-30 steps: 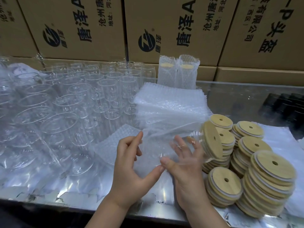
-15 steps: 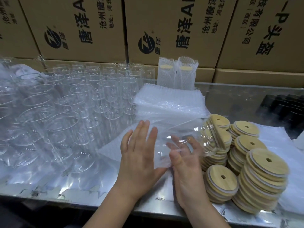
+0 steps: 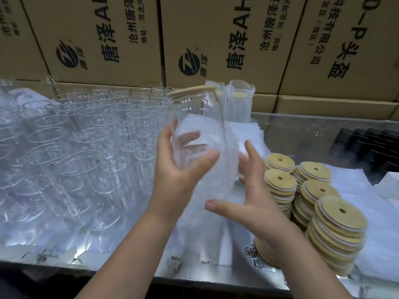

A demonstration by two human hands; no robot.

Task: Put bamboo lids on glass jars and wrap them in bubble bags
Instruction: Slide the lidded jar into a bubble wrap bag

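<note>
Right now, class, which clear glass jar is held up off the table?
The clear glass jar capped with a round bamboo lid, gripped in the left hand; the others stand lidless or bubble-wrapped.

Printed cardboard boxes (image 3: 108, 39) stand behind the shiny table (image 3: 216, 276).

Jars (image 3: 71, 152) left, lid stacks (image 3: 319, 212) right, boxes (image 3: 216, 39) behind.

Both hands (image 3: 177, 180) cradle a lidded glass jar (image 3: 194, 119).
</note>
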